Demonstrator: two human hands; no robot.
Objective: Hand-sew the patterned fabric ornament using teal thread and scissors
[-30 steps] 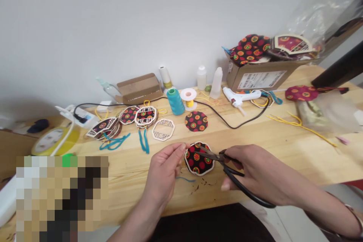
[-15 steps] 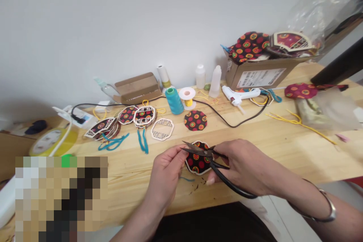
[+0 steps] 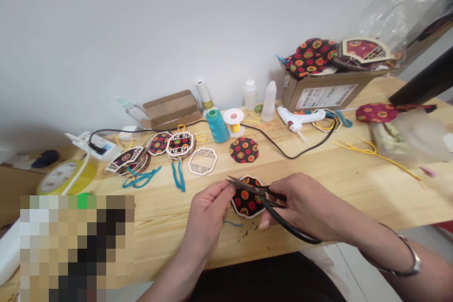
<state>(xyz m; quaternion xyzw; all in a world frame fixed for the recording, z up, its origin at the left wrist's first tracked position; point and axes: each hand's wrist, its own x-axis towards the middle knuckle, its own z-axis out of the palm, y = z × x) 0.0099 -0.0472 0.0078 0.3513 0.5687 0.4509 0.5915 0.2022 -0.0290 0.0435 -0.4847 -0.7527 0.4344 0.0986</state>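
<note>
In the head view my left hand (image 3: 208,214) pinches the left edge of a wooden-rimmed, flower-patterned fabric disc (image 3: 247,201). The fabric is black with red and orange motifs, inside a pale scalloped rim. My right hand (image 3: 295,205) is closed around black-handled scissors (image 3: 256,189). Their blades lie over the upper part of the disc, nearly together, with the tips by my left fingertips. Whatever lies between the blade tips is too small to make out. Dark scraps (image 3: 252,228) and a short blue thread (image 3: 233,223) lie just below the disc.
Behind my hands lie a loose fabric disc (image 3: 244,150) and a lattice wooden frame (image 3: 203,161). Farther back stand a teal thread cone (image 3: 217,126), a yellow-thread spool (image 3: 234,122) and a glue gun (image 3: 299,119) with its black cable. A filled cardboard box (image 3: 323,94) stands back right.
My right hand has moved left with the scissors, bringing their tips to my left fingertips. The blades, spread half a second ago, have drawn closer together. My left hand keeps its pinch.
</note>
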